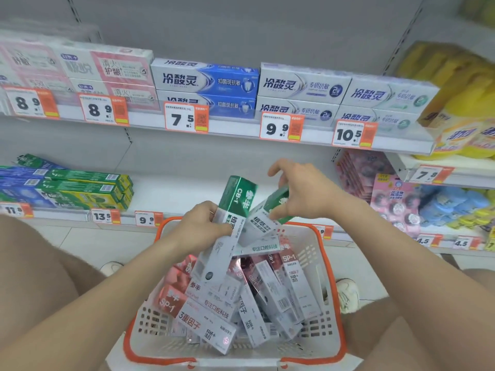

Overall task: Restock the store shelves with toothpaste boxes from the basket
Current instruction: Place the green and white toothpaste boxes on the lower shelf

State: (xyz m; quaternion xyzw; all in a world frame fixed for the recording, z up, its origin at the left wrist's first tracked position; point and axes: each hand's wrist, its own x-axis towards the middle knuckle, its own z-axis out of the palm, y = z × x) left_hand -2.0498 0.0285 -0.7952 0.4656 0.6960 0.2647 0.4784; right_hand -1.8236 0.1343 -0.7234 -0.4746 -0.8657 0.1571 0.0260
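A white basket [329,311] with an orange rim sits on the floor between my knees, holding several red-and-white and grey toothpaste boxes [211,306]. My left hand [198,226] grips a green-and-white toothpaste box [233,207], held upright above the basket. My right hand [302,191] holds a second green-and-white box [265,212], tilted, right beside the first. Both boxes hang in front of the lower shelf [187,191], whose middle stretch is bare white.
Green and blue toothpaste boxes [80,188] lie stacked at the lower shelf's left. The upper shelf [241,129] carries rows of white, pink and blue boxes behind price tags. Pink packets [393,199] and yellow goods [460,103] fill the right. My shoes stand beside the basket.
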